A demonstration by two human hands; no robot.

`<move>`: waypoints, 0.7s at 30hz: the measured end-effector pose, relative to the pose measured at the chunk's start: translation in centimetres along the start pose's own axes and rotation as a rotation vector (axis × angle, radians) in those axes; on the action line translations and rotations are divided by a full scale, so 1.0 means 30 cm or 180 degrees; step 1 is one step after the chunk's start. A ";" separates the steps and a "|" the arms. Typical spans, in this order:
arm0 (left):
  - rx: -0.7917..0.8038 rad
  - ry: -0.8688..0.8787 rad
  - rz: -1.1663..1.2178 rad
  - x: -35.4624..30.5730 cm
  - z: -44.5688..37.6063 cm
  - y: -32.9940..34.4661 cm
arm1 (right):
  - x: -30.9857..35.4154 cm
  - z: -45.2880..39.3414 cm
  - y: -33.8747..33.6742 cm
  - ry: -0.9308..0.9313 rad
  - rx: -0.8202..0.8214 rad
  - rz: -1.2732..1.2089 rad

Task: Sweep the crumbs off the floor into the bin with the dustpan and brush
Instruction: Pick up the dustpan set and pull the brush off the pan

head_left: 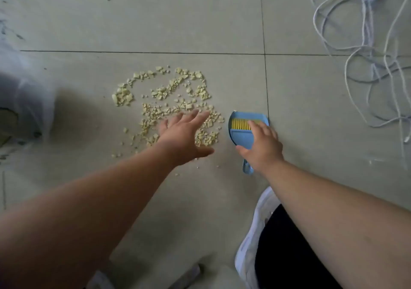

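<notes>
- Right hand lies on the blue dustpan, fingers curled over it beside the brush nested inside; whether they clamp it yet, I cannot tell.
- Dustpan lies just right of the crumbs, long axis running away from the person, handle loop nearest.
- Left hand hovers over the crumbs' near edge, fingers spread, holding nothing.
- Bin, lined with a clear bag, sits at the left edge, beyond the pile.
- Right hand is clearly nearer the tools.
</notes>
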State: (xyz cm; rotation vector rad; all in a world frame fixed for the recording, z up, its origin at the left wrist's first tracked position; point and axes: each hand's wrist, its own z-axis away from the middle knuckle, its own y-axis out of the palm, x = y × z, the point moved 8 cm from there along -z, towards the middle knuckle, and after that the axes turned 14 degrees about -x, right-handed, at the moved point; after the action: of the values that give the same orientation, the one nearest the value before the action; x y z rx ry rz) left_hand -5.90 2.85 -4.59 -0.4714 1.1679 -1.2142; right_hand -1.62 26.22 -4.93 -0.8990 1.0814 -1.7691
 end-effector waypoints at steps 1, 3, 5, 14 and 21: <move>0.0050 0.0027 0.0013 -0.013 -0.005 0.013 | -0.015 0.001 0.009 0.0039 0.0061 0.0057; 0.0076 0.0047 0.0000 -0.037 -0.020 0.044 | -0.041 0.001 0.026 0.0126 0.0164 0.0149; 0.0097 0.0055 0.0033 -0.061 -0.033 0.078 | -0.054 0.003 0.049 0.0148 0.0298 0.0131; 0.0334 0.0220 0.0080 -0.163 -0.055 0.156 | -0.013 0.003 0.159 0.0050 0.0519 -0.0271; 0.0377 0.0029 0.0562 -0.153 -0.054 0.177 | 0.006 -0.026 0.138 0.0360 -0.0035 -0.0704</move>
State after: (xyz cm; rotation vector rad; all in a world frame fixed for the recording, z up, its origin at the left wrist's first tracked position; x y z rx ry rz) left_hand -4.38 9.26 -7.53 -0.2682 1.1141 -1.1257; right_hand -1.16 25.20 -9.01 -0.9653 1.0983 -2.0183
